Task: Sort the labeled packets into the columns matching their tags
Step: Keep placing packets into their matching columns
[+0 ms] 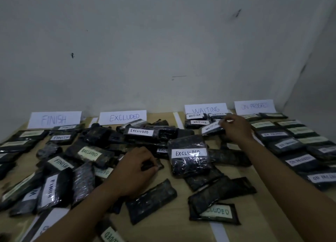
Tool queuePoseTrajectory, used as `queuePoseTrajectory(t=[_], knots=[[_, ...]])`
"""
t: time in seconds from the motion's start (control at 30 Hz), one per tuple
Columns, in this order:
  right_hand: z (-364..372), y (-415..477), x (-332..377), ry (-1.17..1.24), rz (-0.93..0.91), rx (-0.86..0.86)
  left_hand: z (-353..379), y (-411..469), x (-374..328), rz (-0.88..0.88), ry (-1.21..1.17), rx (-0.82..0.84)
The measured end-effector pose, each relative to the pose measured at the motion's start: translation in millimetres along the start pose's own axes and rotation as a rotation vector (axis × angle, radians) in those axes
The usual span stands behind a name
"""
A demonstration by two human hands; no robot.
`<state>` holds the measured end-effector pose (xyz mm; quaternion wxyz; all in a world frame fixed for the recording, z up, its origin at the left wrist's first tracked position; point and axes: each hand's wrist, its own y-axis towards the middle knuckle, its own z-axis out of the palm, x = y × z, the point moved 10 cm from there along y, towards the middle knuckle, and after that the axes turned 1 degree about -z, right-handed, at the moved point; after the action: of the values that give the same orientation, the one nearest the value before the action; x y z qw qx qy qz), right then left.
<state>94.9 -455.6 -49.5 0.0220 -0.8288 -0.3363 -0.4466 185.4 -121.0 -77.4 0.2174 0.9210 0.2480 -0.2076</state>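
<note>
2 hands well apart. Left hand [134,169] mid-table, fingers curled round dark packet [154,166], tag hidden. Farther right, right hand [236,129] pinches WAITING packet [211,129] in column below WAITING sign [205,108].

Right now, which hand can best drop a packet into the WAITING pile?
Right hand: it's over the WAITING pile, holding a WAITING packet. Left hand is far off, pinching a dark packet.

On the wooden table [174,223], the left hand [134,170] curls round a small dark packet [153,166] beside a big EXCLUDED packet [188,154], while the right hand [236,130] pinches the end of a WAITING packet [211,129] below the WAITING sign [205,108].
</note>
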Motion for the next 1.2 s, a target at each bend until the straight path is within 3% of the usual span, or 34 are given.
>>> queuePoseTrajectory(t=[0.27, 0.5, 0.67, 0.97, 1.2], knots=[[44.8, 0.2, -0.2, -0.241, -0.048, 0.248, 1.7, 1.1, 2.5, 0.022, 0.002, -0.014], [54.9, -2.6, 11.4, -0.219, -0.178, 0.255, 1.6, 0.9, 2.0, 0.020, -0.004, -0.010], [71.0, -12.2, 17.0, -0.481, -0.326, 0.377, 2.2, 0.2, 2.1, 0.028, 0.004, -0.005], [64.8, -11.6, 22.0, -0.467, -0.395, 0.490, 0.7, -2.2, 1.4, 0.053, -0.010, -0.025], [70.1, -10.9, 17.7, -0.446, -0.359, 0.444, 1.8, -2.0, 2.5, 0.049, 0.003, -0.012]])
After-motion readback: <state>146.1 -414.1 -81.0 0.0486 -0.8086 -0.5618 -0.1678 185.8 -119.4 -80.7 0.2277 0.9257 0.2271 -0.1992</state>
